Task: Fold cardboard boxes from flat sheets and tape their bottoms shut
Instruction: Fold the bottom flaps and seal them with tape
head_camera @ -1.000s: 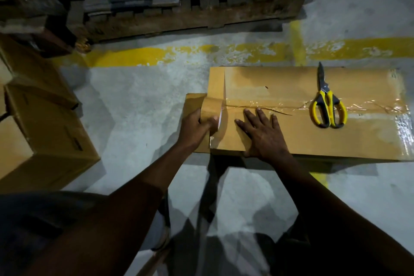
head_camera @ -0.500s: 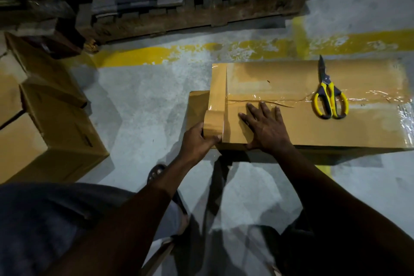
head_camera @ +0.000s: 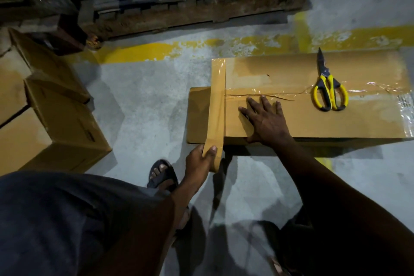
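- The box point(head_camera: 313, 119) lies on the floor point(head_camera: 145, 107), seam side up. A brown tape strip point(head_camera: 218, 96) crosses its left end to the tape roll point(head_camera: 216, 163) at the near edge.
- The left hand point(head_camera: 198, 164) has its fingers curled round the roll. It is best to pull low and taut, wrapping the strip down over the near side.
- The right hand point(head_camera: 266, 119) presses flat with fingers spread, steadying the box. It should smooth the strip down before reaching for the scissors point(head_camera: 329, 89).

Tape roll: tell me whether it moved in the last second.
Yes. The tape roll has come nearer, from the centre seam of the box to past its near edge.
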Available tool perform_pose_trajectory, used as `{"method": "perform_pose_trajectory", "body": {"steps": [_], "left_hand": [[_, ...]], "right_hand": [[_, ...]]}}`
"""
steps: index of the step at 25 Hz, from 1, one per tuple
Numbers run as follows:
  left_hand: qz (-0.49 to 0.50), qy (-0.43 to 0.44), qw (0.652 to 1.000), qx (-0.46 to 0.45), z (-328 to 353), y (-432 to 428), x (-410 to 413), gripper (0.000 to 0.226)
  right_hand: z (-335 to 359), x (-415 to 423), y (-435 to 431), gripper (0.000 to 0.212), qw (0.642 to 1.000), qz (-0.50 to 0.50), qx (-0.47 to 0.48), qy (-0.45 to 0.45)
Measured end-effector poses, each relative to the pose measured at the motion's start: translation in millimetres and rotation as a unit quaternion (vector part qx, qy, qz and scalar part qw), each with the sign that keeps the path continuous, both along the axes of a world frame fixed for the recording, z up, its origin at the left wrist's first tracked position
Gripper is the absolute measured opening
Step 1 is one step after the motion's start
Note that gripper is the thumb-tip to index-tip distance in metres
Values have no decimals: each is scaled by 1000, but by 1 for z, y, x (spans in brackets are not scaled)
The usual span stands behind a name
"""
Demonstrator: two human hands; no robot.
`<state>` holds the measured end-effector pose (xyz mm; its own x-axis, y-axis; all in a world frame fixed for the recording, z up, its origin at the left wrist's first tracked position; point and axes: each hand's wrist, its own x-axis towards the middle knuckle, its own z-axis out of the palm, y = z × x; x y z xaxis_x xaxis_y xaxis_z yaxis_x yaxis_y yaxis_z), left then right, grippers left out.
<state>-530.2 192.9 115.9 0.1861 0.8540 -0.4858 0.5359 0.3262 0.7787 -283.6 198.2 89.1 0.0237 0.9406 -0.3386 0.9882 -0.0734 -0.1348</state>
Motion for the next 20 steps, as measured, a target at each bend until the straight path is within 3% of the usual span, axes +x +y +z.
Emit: {"method": "perform_pose_trajectory", "body": {"steps": [15,20], "left_hand": [[9,-18,998,-66,-33,1,9,18],[30,-34,996,-79,-38,1,14,21]], "right_hand": [[-7,0,0,110,1000,3,-11,-18],[-1,-17,-2,81,987,137,83,15]]}}
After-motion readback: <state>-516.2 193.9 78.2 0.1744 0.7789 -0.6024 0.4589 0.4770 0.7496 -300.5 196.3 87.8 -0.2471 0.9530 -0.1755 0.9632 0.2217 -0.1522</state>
